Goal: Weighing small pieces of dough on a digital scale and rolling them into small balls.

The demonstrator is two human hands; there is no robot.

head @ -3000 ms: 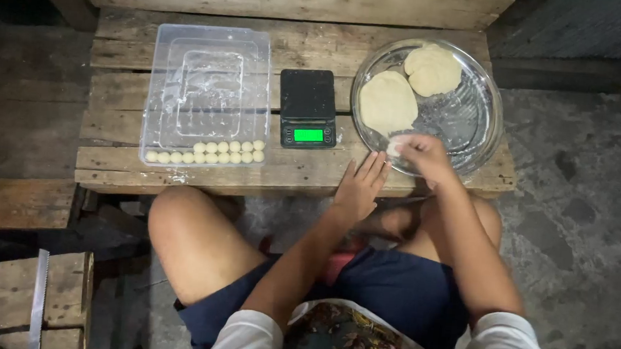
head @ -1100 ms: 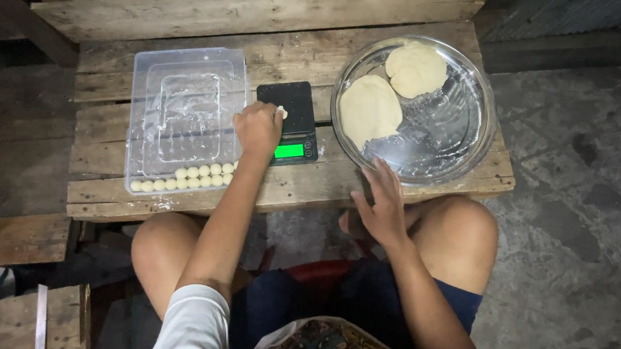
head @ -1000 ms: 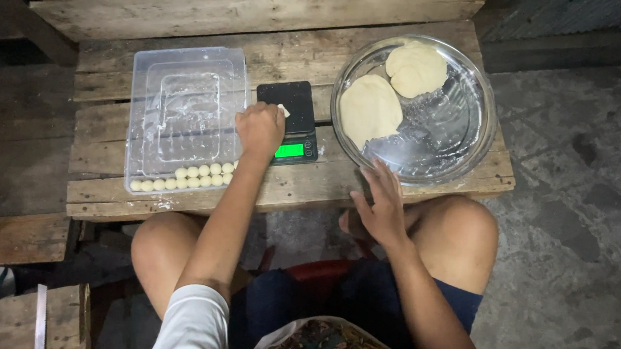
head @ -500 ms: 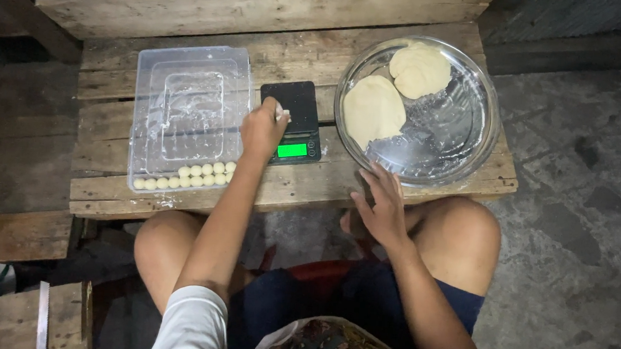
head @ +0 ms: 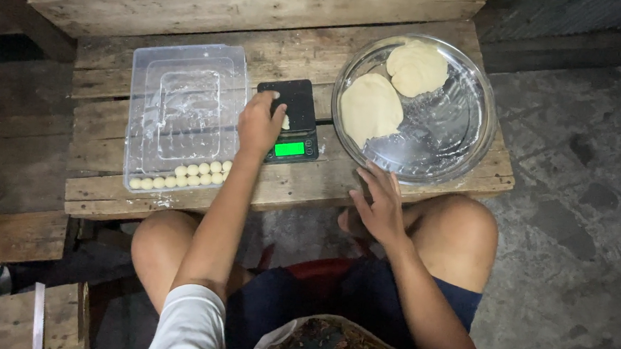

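The worktop [head: 397,191] is bare wood in weathered planks, rough and matt, with open grain and pale dusty smears. The tray [head: 186,71] on it is clear plastic, glossy where it catches light and clouded by a floury film. The small dough balls [head: 179,176] in it look smooth and matt. The kitchen scale [head: 297,104] is black plastic with a dull sheen. The bowl [head: 458,145] looks like polished metal, shiny, with whitish smears. The two dough lumps [head: 370,109] in it are soft and matt. The floor [head: 577,215] is rough, stained concrete.
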